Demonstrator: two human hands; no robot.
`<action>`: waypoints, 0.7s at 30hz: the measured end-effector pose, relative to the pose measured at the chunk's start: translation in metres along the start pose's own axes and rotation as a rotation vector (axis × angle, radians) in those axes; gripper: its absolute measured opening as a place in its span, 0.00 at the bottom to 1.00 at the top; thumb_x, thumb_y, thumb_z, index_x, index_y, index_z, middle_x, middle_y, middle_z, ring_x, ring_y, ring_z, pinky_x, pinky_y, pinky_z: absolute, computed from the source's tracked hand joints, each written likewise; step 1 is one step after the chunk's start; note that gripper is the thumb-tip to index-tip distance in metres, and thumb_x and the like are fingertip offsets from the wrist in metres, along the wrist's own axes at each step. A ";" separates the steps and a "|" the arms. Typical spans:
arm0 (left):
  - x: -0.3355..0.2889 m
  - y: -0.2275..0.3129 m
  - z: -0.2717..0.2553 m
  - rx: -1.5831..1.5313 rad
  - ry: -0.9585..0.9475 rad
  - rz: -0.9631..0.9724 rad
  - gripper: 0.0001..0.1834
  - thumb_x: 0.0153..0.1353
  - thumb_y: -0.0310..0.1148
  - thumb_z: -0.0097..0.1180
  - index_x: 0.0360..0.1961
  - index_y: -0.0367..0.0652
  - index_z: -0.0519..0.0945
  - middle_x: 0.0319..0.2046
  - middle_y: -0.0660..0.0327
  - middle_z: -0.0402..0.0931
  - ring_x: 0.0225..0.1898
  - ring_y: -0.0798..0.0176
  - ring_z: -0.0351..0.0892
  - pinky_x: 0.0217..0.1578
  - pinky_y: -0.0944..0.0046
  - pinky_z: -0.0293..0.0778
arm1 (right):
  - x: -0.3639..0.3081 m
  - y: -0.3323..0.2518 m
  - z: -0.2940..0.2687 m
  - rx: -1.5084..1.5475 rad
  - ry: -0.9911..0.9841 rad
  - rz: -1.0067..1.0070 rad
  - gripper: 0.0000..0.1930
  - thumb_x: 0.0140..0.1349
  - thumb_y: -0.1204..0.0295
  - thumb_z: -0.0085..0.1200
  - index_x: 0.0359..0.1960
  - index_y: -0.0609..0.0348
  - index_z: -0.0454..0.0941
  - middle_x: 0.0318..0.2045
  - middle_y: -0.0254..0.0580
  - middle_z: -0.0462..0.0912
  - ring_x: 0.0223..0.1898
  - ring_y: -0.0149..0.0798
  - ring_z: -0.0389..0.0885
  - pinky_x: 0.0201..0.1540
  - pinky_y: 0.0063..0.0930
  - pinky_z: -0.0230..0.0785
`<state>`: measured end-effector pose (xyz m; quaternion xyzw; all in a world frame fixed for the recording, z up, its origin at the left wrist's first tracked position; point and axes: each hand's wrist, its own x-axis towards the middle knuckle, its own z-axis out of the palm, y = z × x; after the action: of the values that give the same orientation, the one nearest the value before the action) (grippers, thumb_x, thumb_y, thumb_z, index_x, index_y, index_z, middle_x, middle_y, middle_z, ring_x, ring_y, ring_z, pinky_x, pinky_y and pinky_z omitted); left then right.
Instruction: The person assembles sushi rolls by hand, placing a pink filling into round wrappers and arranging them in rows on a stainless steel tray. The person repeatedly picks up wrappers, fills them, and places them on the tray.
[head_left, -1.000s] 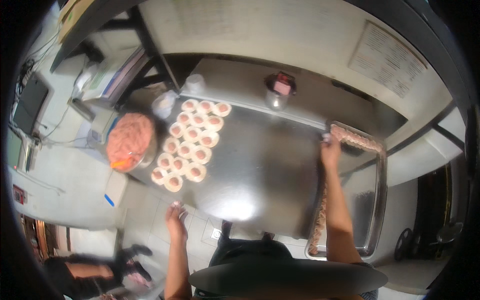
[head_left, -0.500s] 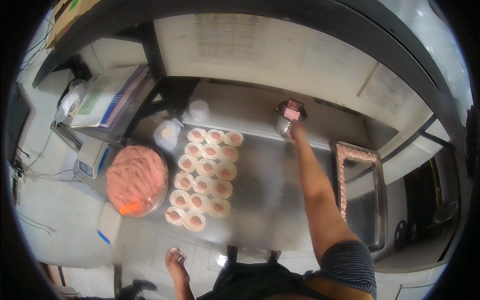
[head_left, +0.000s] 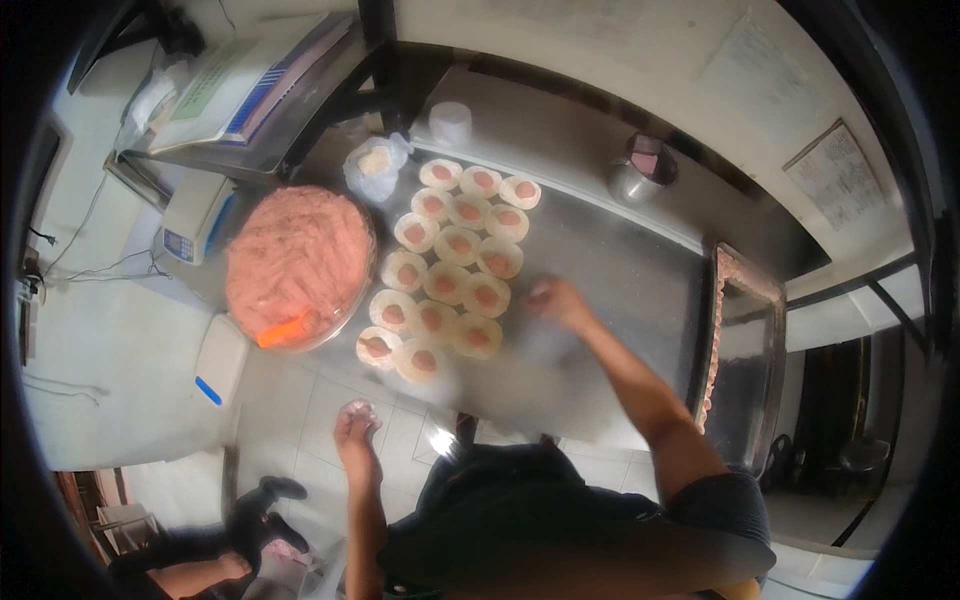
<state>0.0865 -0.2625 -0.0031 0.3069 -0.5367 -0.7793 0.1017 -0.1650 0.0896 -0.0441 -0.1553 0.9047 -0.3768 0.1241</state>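
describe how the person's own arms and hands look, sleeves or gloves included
The left hand and right hand look ungloved. The right arm wears a short, dark grey sleeve; no sleeve shows on the left forearm. Whitish residue marks the left fingers; the right hand is too blurred for such detail. No watch or bracelet shows.

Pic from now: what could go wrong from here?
- Right hand is close to the dough rounds; a low sweep might smear or shift them.
- Many rounds appear to touch; lifting one could drag its neighbour and tip off its pink filling.
- Orange tool lies on the pink mass; a knock might push it in deeper.
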 end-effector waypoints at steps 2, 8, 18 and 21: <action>0.002 0.002 0.008 0.024 -0.046 0.006 0.05 0.64 0.29 0.52 0.39 0.41 0.76 0.34 0.65 0.74 0.35 0.71 0.70 0.38 0.68 0.67 | -0.015 -0.036 0.033 -0.187 -0.155 0.314 0.18 0.51 0.54 0.62 0.35 0.54 0.84 0.33 0.48 0.85 0.39 0.46 0.84 0.43 0.41 0.76; 0.013 -0.003 0.053 -0.024 -0.281 0.000 0.04 0.62 0.24 0.50 0.38 0.42 0.76 0.34 0.65 0.74 0.35 0.71 0.70 0.38 0.70 0.68 | -0.023 -0.082 0.055 -0.389 -0.065 0.305 0.19 0.51 0.52 0.60 0.40 0.49 0.84 0.37 0.48 0.85 0.43 0.49 0.84 0.47 0.44 0.75; 0.013 -0.003 0.077 0.209 -0.413 -0.004 0.04 0.64 0.28 0.51 0.38 0.41 0.76 0.31 0.68 0.74 0.32 0.73 0.73 0.37 0.70 0.70 | 0.038 0.058 -0.160 -0.281 1.102 0.200 0.22 0.55 0.74 0.55 0.54 0.55 0.74 0.55 0.57 0.69 0.54 0.59 0.73 0.54 0.45 0.70; 0.013 -0.010 0.061 0.148 -0.321 -0.044 0.01 0.63 0.26 0.51 0.36 0.43 0.75 0.30 0.68 0.74 0.31 0.73 0.73 0.34 0.70 0.71 | 0.056 0.112 -0.211 -0.643 0.880 0.157 0.17 0.57 0.72 0.56 0.50 0.49 0.79 0.51 0.48 0.74 0.52 0.51 0.76 0.52 0.42 0.72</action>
<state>0.0421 -0.2182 -0.0029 0.1970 -0.5952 -0.7787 -0.0254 -0.3103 0.2794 0.0139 0.0547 0.9496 -0.1006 -0.2918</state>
